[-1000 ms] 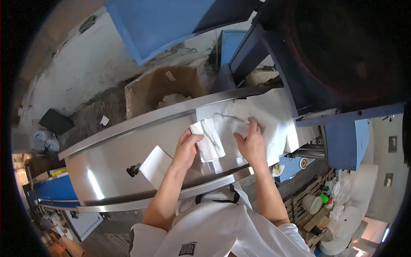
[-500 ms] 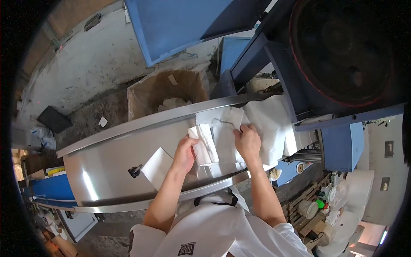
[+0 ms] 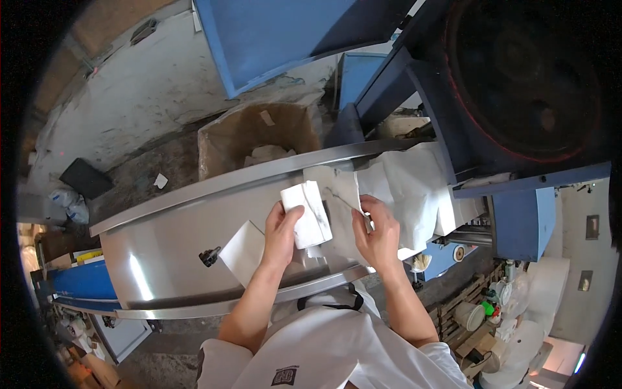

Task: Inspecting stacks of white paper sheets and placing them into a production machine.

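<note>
Metal table (image 3: 175, 249): raised near and far edges; white sheets (image 3: 411, 188) at right end.
Left hand (image 3: 280, 237): closed on folded white wad (image 3: 311, 217), over the surface's middle.
Right hand (image 3: 380, 232): apart from left, pinching a loose sheet (image 3: 347, 184), edge lifted.
Progress, judged: wad folded; pinched sheet and right-end sheets unfolded.
</note>
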`<action>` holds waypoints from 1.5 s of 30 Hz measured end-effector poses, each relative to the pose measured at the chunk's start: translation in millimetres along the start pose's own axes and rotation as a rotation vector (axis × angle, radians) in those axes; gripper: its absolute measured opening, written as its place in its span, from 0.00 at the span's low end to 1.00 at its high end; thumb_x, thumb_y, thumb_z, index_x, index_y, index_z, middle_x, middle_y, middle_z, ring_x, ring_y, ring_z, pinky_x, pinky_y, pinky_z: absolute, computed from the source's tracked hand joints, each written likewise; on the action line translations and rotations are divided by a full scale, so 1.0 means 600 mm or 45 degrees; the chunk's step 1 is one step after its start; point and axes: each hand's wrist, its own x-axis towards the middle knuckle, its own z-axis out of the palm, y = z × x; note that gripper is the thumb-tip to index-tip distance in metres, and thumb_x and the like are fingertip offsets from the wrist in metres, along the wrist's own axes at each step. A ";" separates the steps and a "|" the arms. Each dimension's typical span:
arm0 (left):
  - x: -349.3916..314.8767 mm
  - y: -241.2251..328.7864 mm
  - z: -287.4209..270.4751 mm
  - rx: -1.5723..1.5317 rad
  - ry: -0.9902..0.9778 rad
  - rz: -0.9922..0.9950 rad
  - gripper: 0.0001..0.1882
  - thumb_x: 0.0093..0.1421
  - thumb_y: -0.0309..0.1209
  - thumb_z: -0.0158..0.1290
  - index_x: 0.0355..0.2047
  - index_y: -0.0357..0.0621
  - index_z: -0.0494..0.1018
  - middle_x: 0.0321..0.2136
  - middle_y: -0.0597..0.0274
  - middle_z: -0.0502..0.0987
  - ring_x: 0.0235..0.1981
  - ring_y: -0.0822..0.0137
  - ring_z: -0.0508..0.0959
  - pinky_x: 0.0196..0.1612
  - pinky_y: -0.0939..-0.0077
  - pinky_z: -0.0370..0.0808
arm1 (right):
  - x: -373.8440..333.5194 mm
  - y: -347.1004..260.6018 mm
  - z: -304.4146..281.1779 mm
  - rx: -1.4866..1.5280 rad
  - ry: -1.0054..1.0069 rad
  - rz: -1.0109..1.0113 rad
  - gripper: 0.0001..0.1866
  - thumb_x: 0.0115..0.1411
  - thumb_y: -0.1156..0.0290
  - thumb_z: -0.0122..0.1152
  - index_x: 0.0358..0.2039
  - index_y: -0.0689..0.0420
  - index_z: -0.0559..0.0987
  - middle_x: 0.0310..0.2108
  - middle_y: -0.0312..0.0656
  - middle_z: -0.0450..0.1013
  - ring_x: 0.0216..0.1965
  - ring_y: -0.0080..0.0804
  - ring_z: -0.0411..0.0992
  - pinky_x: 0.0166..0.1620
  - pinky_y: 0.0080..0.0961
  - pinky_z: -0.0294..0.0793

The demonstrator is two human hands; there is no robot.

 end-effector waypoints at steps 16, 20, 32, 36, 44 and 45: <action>0.020 0.025 -0.021 0.131 -0.159 -0.046 0.12 0.61 0.27 0.54 0.44 0.35 0.74 0.37 0.61 0.79 0.38 0.72 0.78 0.44 0.77 0.74 | 0.005 0.089 -0.030 0.242 0.097 0.581 0.17 0.64 0.65 0.60 0.44 0.67 0.73 0.22 0.38 0.69 0.24 0.22 0.64 0.27 0.24 0.63; 0.025 0.007 -0.031 0.151 -0.169 -0.047 0.12 0.61 0.27 0.54 0.44 0.35 0.74 0.37 0.61 0.79 0.38 0.72 0.78 0.43 0.76 0.74 | 0.001 0.093 -0.029 0.235 0.091 0.589 0.17 0.64 0.65 0.60 0.44 0.67 0.73 0.22 0.39 0.69 0.25 0.22 0.64 0.28 0.24 0.64; 0.044 0.029 -0.026 -0.093 -0.309 -0.208 0.22 0.61 0.29 0.49 0.55 0.33 0.69 0.46 0.52 0.78 0.47 0.61 0.79 0.53 0.64 0.75 | 0.050 0.006 -0.102 0.714 -0.027 0.623 0.13 0.66 0.69 0.58 0.46 0.64 0.72 0.33 0.34 0.74 0.32 0.14 0.68 0.36 0.15 0.67; 0.064 0.031 0.000 -0.243 -0.472 -0.286 0.24 0.60 0.30 0.48 0.56 0.33 0.67 0.48 0.51 0.77 0.49 0.58 0.79 0.54 0.61 0.75 | 0.062 -0.023 -0.139 0.873 -0.010 0.579 0.12 0.66 0.71 0.58 0.46 0.63 0.72 0.37 0.34 0.75 0.36 0.15 0.70 0.40 0.15 0.69; 0.107 0.065 0.070 -0.358 -0.679 -0.395 0.23 0.58 0.35 0.52 0.51 0.34 0.71 0.43 0.52 0.79 0.44 0.59 0.80 0.50 0.62 0.77 | 0.065 -0.071 -0.197 0.963 -0.057 0.502 0.15 0.63 0.74 0.60 0.49 0.64 0.72 0.44 0.39 0.75 0.44 0.20 0.71 0.49 0.19 0.68; 0.109 0.060 0.080 -0.407 -0.698 -0.433 0.21 0.58 0.35 0.54 0.49 0.35 0.73 0.43 0.56 0.79 0.44 0.62 0.80 0.50 0.65 0.76 | 0.063 -0.066 -0.197 0.967 -0.050 0.495 0.15 0.63 0.74 0.60 0.49 0.64 0.72 0.45 0.39 0.75 0.45 0.20 0.71 0.50 0.20 0.68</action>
